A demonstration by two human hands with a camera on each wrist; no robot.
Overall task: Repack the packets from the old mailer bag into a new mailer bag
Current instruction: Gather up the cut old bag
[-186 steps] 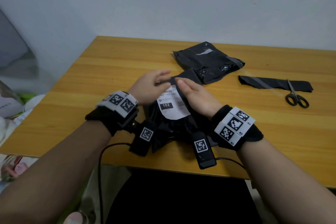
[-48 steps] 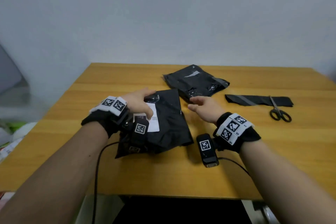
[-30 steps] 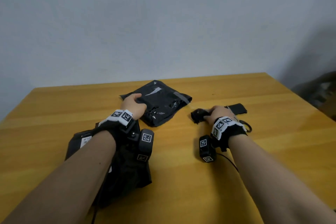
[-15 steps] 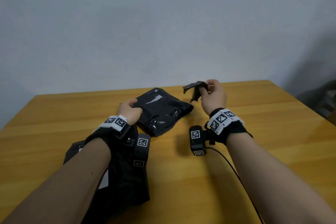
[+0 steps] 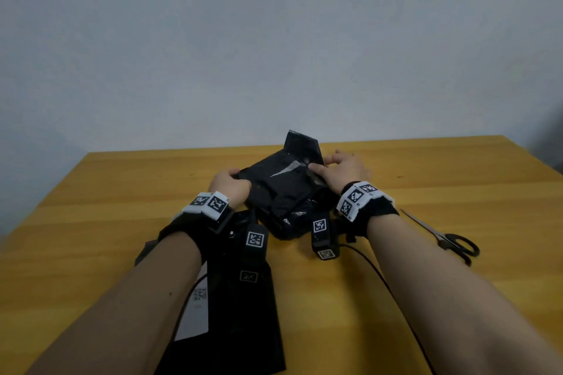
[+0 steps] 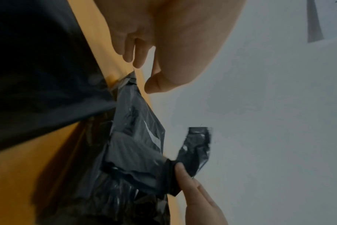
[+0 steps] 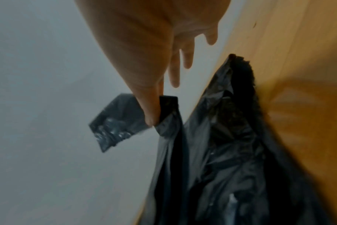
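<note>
Head view has the crumpled black mailer bag (image 5: 283, 192) sitting mid-bench, toward the far edge, with both hands on it. Looks like the right hand (image 5: 344, 167) is pinching a loose black strip (image 5: 303, 146) against the bag's right corner, thumb and forefinger closed on it, other fingers (image 7: 183, 60) loosely spread. The left hand (image 5: 230, 183) sits at the bag's left edge; from its wrist view the fingers are curled just beside the corner, but an actual grip can't be confirmed. A second black mailer bag with a white label (image 5: 231, 298) lies flat near the front edge, partly under the left forearm. Progress guess: late stage, since no loose packets are lying out, so they're probably bagged already and what's left is tidying or sealing. Which bag is old and which new is hard to call. Bag contents are hidden, both wrist views are blurry, and the scissors (image 5: 444, 237) are well off to the right on the bench (image 5: 457, 179).
</note>
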